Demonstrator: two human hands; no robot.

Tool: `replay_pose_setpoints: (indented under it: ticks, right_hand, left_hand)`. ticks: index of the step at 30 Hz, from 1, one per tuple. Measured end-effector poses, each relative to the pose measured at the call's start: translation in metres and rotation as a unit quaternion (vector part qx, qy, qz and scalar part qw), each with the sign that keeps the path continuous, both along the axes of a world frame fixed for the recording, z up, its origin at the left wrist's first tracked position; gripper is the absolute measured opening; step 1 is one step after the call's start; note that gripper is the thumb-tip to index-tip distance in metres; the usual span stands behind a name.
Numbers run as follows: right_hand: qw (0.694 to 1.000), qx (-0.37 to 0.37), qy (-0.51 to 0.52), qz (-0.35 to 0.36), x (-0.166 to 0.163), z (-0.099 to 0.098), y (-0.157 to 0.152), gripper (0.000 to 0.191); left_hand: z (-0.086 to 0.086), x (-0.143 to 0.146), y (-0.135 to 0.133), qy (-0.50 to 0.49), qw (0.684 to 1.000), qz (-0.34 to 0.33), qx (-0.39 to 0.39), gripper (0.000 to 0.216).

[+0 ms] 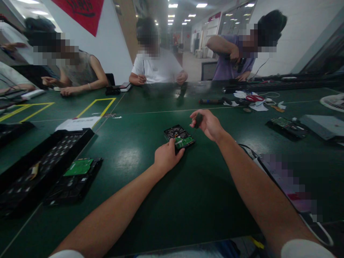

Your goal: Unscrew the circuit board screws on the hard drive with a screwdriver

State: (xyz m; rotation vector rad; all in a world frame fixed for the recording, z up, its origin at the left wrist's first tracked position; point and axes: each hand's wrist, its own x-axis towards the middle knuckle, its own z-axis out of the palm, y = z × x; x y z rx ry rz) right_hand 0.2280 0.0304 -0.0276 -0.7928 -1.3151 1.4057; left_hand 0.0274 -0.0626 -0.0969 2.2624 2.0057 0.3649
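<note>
A hard drive (178,136) with a green circuit board rests on the dark green table in front of me. My left hand (167,156) grips its near edge, with the thumb lying over the top by the board. Just beyond the drive's right side, my right hand (205,123) is raised above the table. Between its fingers it pinches a small dark, blocky piece (198,120), whose kind I cannot make out. That piece is apart from the drive.
On the left are a long black tray (88,133), more hard drives (72,182) and a paper sheet (77,123). To the right lie another drive (287,128), a grey metal box (324,127), a phone-like device (282,179) with cables and scraps (258,105). Several people sit across the table.
</note>
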Motion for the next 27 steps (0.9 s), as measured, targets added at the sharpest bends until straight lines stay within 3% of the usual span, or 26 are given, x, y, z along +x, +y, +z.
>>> replay_pose_setpoints:
  ticks: [4,11,18,27]
  right_hand:
    - [1.000,-0.002,0.005,0.002,0.0012,-0.0027,0.0037,0.039]
    - [0.999,-0.005,0.015,-0.045,-0.0007,-0.0051,0.0042,0.026]
    - [1.000,-0.009,0.016,0.007,-0.0012,-0.0018,0.0010,0.026]
    - [1.000,0.007,0.021,0.009,-0.0001,-0.0059,0.0046,0.038]
  left_hand:
    - [0.0003,0.0007,-0.0001,-0.002,1.000,0.007,-0.011,0.054]
    - [-0.0014,0.0001,0.0003,-0.003,1.000,0.000,-0.001,0.052]
    - [0.0004,-0.0002,-0.0001,0.000,1.000,-0.003,0.003,0.052]
    - [0.0010,0.0003,0.0000,-0.002,1.000,-0.002,-0.003,0.052]
